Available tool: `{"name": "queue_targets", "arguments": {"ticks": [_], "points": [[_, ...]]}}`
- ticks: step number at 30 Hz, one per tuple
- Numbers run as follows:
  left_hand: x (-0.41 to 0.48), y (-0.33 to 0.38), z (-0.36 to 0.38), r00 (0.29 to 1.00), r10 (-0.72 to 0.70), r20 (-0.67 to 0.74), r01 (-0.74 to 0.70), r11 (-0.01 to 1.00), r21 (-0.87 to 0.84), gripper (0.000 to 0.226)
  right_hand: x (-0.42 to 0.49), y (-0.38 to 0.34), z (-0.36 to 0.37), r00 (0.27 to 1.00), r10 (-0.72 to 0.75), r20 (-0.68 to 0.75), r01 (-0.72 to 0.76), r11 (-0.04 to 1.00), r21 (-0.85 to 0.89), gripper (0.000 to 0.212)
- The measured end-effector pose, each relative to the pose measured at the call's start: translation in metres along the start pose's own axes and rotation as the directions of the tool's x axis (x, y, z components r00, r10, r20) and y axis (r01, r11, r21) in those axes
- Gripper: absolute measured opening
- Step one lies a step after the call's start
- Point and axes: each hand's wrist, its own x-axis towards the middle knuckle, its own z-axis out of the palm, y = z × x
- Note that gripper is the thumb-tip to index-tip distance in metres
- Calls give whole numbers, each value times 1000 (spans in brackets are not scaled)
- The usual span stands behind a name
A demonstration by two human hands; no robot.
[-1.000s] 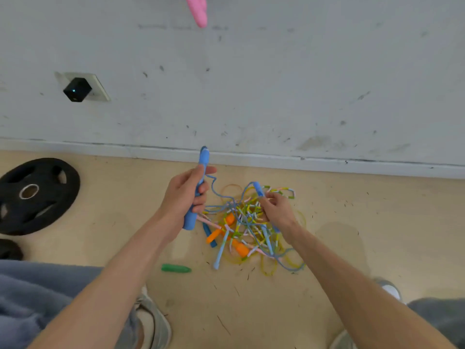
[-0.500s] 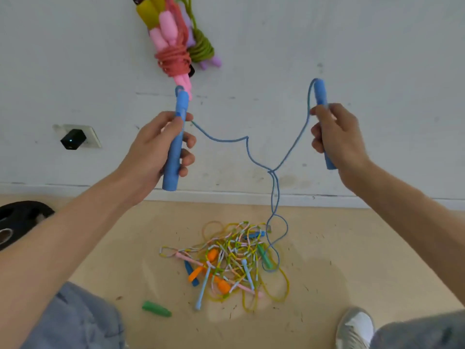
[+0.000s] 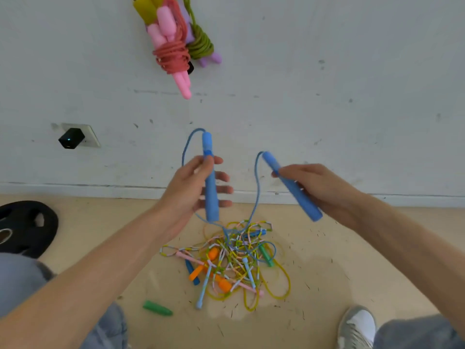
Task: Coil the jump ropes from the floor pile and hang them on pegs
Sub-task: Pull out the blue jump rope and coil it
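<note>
My left hand (image 3: 193, 187) holds one blue handle (image 3: 210, 195) of a jump rope upright, pinched by the thumb while the other fingers lie fairly straight behind it. My right hand (image 3: 317, 187) grips the second blue handle (image 3: 305, 201), tilted with its top to the left. The thin blue cord (image 3: 255, 197) loops from both handle tops down into the tangled pile of coloured ropes (image 3: 231, 260) on the floor. Coiled pink (image 3: 172, 55) and green ropes (image 3: 201, 45) hang on the wall above.
A loose green handle (image 3: 157, 308) lies on the floor left of the pile. A black weight plate (image 3: 25, 227) lies at the far left. A wall socket with a black plug (image 3: 71, 138) sits low on the wall. My shoe (image 3: 357, 326) stands at the lower right.
Both hands have come down and closer together with the blue handles. The cord hangs slacker into the pile. The left hand's fingers have loosened around its handle.
</note>
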Motion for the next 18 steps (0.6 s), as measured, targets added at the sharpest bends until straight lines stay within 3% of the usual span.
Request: {"name": "queue_targets", "arguments": {"ticks": [5,10,14,18], "points": [[-14,-41,29,989,-59,136,36,986,164,21,-14,10,39,982,-44,186,5,978,207,27],[-23,-53,31,967,-127,220,99,986,134,24,-15,23,53,995,-53,86,33,975,221,23],[-23,-55,29,952,-133,277,108,989,104,33,-13,24,53,996,-2,92,-24,960,280,26],[-23,-56,31,944,-125,304,96,989,109,31,-14,25,50,997,35,71,-49,977,208,21]]}}
